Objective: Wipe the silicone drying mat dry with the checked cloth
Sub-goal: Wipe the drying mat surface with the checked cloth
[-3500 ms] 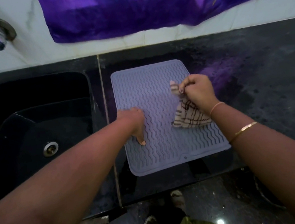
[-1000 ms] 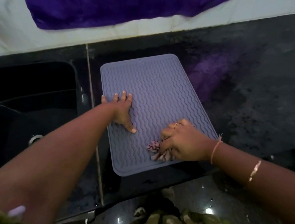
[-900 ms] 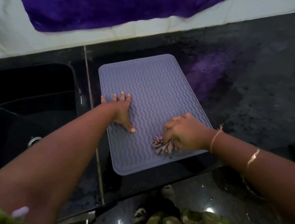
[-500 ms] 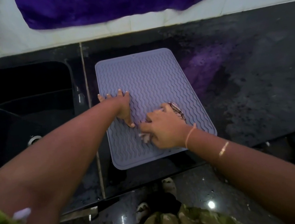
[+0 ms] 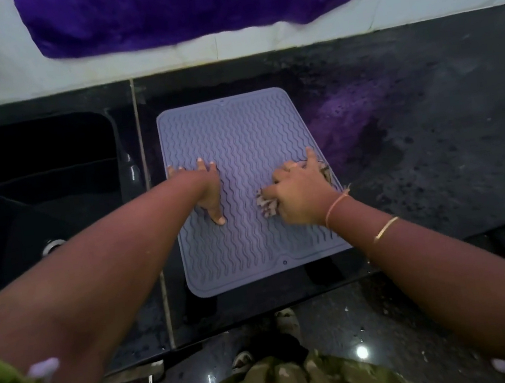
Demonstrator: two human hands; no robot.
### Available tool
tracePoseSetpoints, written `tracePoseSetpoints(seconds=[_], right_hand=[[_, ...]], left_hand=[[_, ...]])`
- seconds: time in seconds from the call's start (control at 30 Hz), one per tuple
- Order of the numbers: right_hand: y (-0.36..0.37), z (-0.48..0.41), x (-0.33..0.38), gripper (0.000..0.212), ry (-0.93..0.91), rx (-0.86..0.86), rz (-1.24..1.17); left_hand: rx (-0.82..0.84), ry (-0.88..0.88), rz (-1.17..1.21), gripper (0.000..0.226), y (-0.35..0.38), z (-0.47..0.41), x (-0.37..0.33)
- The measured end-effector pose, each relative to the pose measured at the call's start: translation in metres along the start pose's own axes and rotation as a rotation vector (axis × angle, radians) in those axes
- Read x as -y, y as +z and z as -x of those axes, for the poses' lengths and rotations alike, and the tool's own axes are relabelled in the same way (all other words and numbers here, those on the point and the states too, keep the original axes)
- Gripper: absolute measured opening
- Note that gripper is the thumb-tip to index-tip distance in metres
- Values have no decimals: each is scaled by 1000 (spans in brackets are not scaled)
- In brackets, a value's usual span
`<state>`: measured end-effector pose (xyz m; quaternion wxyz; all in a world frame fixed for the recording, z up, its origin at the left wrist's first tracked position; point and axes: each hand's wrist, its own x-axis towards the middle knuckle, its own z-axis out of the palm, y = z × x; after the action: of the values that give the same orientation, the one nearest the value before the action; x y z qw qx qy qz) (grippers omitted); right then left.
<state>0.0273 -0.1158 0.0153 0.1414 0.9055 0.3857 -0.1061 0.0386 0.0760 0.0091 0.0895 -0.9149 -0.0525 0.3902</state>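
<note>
My right hand (image 5: 302, 194) has swept the cloth (image 5: 266, 204) from the near edge of the mat (image 5: 236, 135) a second ago, up past the middle beside my left thumb, and out to the right edge. Earlier the cloth hung loose from my fingers. Now it is bunched under my palm, only scraps showing. My left hand (image 5: 207, 191) has gone from curled to spread flat.

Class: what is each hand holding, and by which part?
The right hand grips the checked cloth by its bunched middle, ends poking out. The left hand holds nothing; it presses flat on the silicone mat.
</note>
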Motion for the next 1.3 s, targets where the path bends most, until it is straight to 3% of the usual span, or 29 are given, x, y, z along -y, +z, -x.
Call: tracePoseSetpoints(seconds=[0.1, 0.17, 0.27, 0.37, 0.43, 0.53, 0.63, 0.73, 0.83, 1.03, 1.1, 1.17, 1.23, 1.3], right_hand=[[13, 16, 21, 39, -168, -56, 82], [27, 35, 22, 30, -287, -201, 169], [40, 43, 1, 24, -393, -293, 143], [40, 31, -15, 28, -381, -257, 171], [31, 19, -23, 33, -263, -240, 153], [7, -3, -35, 33, 48, -222, -255], [-25, -35, -57, 14, 257, -448, -984], [-59, -62, -79, 29, 293, -587, -1412], [-89, -90, -92, 29, 309, -602, -1741], [-92, -150, -113, 40, 208, -587, -2426], [-65, -160, -114, 29, 268, -526, -2319], [-27, -165, -121, 33, 454, -546, -1857], [-5, -164, -131, 31, 734, -676, -1421], [-8, -161, -132, 26, 867, -848, -1239]], left_hand=[[22, -22, -38, 132, -4, 2, -7], [40, -31, -60, 132, -7, 1, -9], [46, -35, -62, 134, -7, -1, -9], [23, -21, -43, 134, -4, -1, -5], [14, -22, -24, 134, -4, 1, -2], [20, -40, -57, 133, -4, 2, -3], [22, -60, -149, 129, -12, 1, -9], [-1, -44, -25, 112, -31, -9, -10], [-91, -52, 124, 98, -50, -23, -2], [-269, -75, 252, 111, -58, -51, 17], [-250, -38, 259, 125, -56, -61, 22], [-208, 3, 242, 130, -55, -68, 23], [-175, 16, 231, 128, -56, -73, 23], [-153, 16, 219, 126, -59, -76, 21]])
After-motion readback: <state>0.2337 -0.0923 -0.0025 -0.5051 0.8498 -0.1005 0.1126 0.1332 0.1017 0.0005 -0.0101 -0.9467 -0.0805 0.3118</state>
